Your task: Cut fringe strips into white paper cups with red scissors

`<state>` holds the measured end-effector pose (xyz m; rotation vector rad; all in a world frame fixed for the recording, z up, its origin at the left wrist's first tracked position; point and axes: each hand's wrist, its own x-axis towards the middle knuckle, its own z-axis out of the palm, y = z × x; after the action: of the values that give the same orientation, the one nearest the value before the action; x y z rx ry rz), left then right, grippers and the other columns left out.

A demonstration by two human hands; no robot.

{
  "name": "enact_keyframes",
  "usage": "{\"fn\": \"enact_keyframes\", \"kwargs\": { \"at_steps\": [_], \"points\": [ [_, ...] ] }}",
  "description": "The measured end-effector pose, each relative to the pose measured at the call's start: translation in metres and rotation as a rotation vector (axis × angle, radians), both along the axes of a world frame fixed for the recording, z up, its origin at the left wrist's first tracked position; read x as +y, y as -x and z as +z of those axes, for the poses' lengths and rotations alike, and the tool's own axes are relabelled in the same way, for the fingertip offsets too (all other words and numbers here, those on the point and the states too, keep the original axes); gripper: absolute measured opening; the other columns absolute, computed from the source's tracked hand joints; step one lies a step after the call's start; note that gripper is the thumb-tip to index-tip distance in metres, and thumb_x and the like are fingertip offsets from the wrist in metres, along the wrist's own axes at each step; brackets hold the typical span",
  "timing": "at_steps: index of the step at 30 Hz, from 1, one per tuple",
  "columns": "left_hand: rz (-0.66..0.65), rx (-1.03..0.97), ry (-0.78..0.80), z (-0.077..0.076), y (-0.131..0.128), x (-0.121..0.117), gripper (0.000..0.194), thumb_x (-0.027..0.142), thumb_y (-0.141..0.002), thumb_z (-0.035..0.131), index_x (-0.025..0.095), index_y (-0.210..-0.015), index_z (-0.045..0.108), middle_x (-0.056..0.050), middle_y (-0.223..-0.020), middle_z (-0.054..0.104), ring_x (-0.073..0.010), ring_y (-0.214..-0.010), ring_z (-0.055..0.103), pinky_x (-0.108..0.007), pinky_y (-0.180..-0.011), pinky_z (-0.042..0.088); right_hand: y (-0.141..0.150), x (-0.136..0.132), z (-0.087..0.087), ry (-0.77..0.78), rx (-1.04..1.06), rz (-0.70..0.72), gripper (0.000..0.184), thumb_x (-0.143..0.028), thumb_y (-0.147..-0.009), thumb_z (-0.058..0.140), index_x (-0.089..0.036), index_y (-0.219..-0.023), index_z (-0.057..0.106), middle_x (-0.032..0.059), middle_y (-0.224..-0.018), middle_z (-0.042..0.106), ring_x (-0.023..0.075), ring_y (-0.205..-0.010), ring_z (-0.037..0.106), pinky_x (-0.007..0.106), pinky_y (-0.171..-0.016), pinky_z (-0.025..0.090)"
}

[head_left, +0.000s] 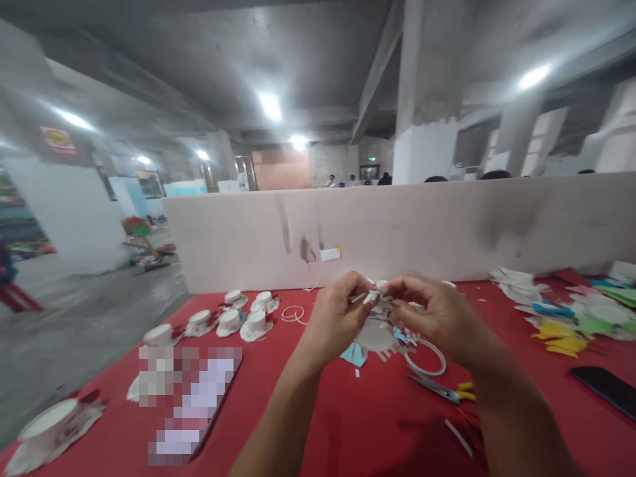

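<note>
My left hand (342, 311) and my right hand (432, 311) are raised close together over the red tabletop, fingers pinched. Between their fingertips is a small white strip (371, 295), perhaps paper or cloth; the fingers partly cover it. Just below the hands lies a round white piece with a fringed edge (376, 336). Light blue scraps (353, 355) stick out beside it. A white ring (444, 363) rests near my right wrist. Scissors with yellow handles (447, 392) lie open under my right forearm.
Several small white hat-shaped pieces (256, 322) stand along the table's left side. A pixelated oblong object (203, 404) lies near them. At right are a dark phone (603, 391), yellow scraps (559, 338) and stacked white pieces (517, 285). A pale partition (238, 238) closes the back.
</note>
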<state>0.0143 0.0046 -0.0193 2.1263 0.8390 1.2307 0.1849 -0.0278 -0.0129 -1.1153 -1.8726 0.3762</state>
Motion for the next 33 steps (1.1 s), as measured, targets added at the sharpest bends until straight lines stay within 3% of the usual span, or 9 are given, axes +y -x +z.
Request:
{"fn": "enact_keyframes", "kwargs": {
  "at_steps": [6, 17, 24, 30, 33],
  "points": [
    [-0.023, -0.030, -0.022, -0.0013, -0.0001, 0.0000, 0.006, 0.023, -0.081, 0.051, 0.018, -0.081, 0.055, 0.001, -0.070, 0.056, -0.0093, -0.061, 0.049, -0.021, -0.057, 0.038, -0.0045, 0.0047, -0.0008, 0.049, -0.028, 0.035, 0.016, -0.035, -0.080, 0.056, -0.023, -0.088, 0.063, 0.0004, -0.081, 0.068, 0.0141, -0.072, 0.061, 0.024, -0.066, 0.048],
    [-0.029, -0.028, -0.070, -0.0010, -0.0002, 0.0006, 0.005, 0.017, -0.079, 0.051, 0.018, -0.080, 0.056, -0.002, -0.074, 0.062, -0.0113, -0.067, 0.054, -0.023, -0.061, 0.041, -0.0019, 0.0061, -0.0016, 0.040, -0.039, 0.030, 0.015, -0.034, -0.078, 0.055, -0.023, -0.085, 0.061, 0.0026, -0.078, 0.067, 0.0171, -0.069, 0.061, 0.027, -0.063, 0.048],
    [0.018, 0.003, -0.131, -0.0015, -0.0006, 0.0003, 0.012, 0.009, -0.077, 0.049, 0.018, -0.081, 0.056, -0.001, -0.076, 0.063, -0.0112, -0.070, 0.055, -0.023, -0.063, 0.039, 0.0008, 0.0077, -0.0028, -0.020, -0.141, -0.111, 0.014, -0.034, -0.076, 0.055, -0.025, -0.084, 0.061, 0.0002, -0.078, 0.068, 0.0177, -0.069, 0.061, 0.029, -0.060, 0.043],
    [0.042, -0.007, -0.160, -0.0013, -0.0012, -0.0005, 0.011, 0.009, -0.077, 0.049, 0.018, -0.079, 0.055, 0.000, -0.073, 0.062, -0.0111, -0.067, 0.054, -0.023, -0.061, 0.038, -0.0055, 0.0087, -0.0039, 0.036, -0.138, -0.034, 0.019, -0.042, -0.078, 0.054, -0.027, -0.087, 0.061, -0.0004, -0.083, 0.067, 0.0170, -0.073, 0.059, 0.028, -0.067, 0.042],
    [0.039, 0.008, -0.158, -0.0008, -0.0014, -0.0013, 0.015, 0.006, -0.075, 0.048, 0.019, -0.079, 0.055, 0.000, -0.074, 0.063, -0.0111, -0.067, 0.054, -0.023, -0.061, 0.039, -0.0058, 0.0074, -0.0031, 0.049, -0.162, -0.070, 0.017, -0.041, -0.078, 0.052, -0.027, -0.083, 0.061, 0.0001, -0.079, 0.067, 0.0167, -0.070, 0.058, 0.027, -0.065, 0.041]
  ]
}}
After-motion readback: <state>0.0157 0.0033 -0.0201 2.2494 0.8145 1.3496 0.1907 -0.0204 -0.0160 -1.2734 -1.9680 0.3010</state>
